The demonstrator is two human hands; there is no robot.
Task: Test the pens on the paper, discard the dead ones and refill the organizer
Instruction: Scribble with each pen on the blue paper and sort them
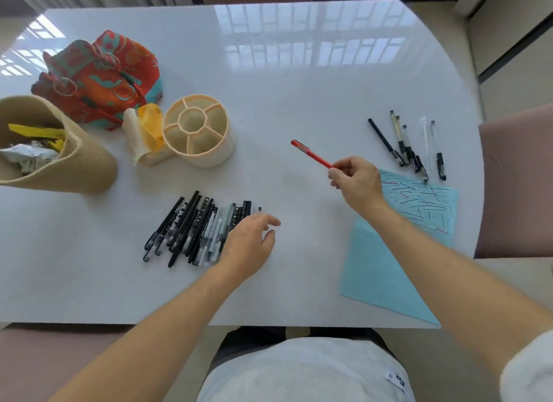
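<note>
Cream plastic, the round organizer (196,130) is standing left of centre with its hub and ring of compartments showing nothing inside. At the left edge a tan felt basket (74,162) is holding crumpled paper and yellow scraps; a red patterned pouch (98,75) is lying behind it. The white table (299,81) is offering open room across its upper half and centre. The right hand (356,183) is pinching a red pen (311,154) by its lower end, long axis running up-left, capped end aimed toward the organizer. The left hand (250,243) is resting, fingers loosely spread, on the right side of a pile of black pens (191,231). Blue scribbled paper (389,252) is overhanging the near table edge at lower right; six pens (410,144) are lying just above it.
</note>
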